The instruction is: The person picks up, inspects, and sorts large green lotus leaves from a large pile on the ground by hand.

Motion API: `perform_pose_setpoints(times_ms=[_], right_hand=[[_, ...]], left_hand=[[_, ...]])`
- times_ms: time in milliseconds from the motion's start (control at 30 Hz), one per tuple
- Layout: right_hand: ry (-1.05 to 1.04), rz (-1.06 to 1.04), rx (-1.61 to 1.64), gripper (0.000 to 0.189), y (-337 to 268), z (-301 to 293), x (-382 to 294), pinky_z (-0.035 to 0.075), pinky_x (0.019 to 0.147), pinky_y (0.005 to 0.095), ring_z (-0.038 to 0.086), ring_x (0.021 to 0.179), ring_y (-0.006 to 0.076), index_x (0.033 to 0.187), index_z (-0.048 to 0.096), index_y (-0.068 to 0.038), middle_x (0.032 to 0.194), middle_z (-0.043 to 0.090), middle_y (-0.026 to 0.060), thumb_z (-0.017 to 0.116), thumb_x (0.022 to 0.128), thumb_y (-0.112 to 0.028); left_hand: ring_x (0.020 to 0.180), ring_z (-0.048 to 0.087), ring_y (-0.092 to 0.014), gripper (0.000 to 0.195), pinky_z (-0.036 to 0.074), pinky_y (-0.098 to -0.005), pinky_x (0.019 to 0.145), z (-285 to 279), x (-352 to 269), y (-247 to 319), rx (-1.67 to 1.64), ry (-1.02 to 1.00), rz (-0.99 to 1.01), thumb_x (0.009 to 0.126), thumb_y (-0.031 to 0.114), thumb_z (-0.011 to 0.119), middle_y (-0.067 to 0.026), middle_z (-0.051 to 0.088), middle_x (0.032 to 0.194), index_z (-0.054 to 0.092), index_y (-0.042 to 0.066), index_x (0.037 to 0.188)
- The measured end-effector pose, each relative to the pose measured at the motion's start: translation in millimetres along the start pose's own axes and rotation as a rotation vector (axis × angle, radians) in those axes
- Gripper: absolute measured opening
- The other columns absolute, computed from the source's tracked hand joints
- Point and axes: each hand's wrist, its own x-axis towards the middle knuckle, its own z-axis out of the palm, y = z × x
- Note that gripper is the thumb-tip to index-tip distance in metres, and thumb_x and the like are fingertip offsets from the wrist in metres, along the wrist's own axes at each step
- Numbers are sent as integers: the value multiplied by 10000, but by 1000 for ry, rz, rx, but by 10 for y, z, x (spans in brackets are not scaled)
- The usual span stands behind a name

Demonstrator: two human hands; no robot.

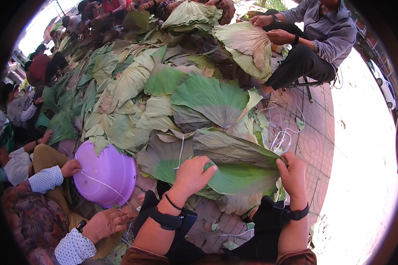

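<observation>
Over my knees a large folded lotus leaf (247,180), green below and dry brown-grey above, is stretched between both hands. My left hand (193,175) pinches its left edge between thumb and fingers. At the other end, my right hand (292,174) grips the gathered brown tip. Beneath and behind it lie more half-dried leaves, among them a broad green and brown one (215,97). A white string (181,150) runs over the leaf just beyond my left hand. Some of the leaves under the held one are hidden by it.
A large heap of lotus leaves (129,82) spreads ahead. At left, a person's hands (102,225) work a white string across an upturned purple basin (104,175). Another seated person (318,36) holds a leaf stack (243,46). Loose strings (282,137) lie on the paving (313,145).
</observation>
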Motion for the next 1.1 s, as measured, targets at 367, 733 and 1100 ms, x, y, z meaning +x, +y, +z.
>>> perform_pose_setpoints(times_ms=[367, 733, 1100], right_hand=[[40, 3, -7, 152, -32, 214, 129, 392, 521, 337, 504, 524, 252, 834, 522, -6, 588, 501, 147, 547, 804, -153], [-23, 438, 827, 177, 263, 1239, 714, 451, 427, 236, 510, 491, 98, 818, 522, -31, 668, 535, 20, 489, 865, -199], [176, 816, 1178, 180, 940, 2395, 1829, 490, 576, 409, 559, 659, 275, 962, 452, -40, 893, 526, 111, 438, 865, -191]], left_hand=[[679, 605, -166, 228, 482, -249, 571, -61, -53, 284, -207, 203, 99, 768, 111, 599, -144, 606, 807, 555, -32, 940], [688, 613, -185, 216, 488, -266, 613, -369, -100, 221, -260, 194, 97, 764, 103, 598, -141, 611, 783, 557, -22, 935], [704, 626, -201, 243, 491, -278, 619, -432, -25, 86, -194, 127, -45, 750, 111, 611, -143, 614, 806, 555, -16, 949]])
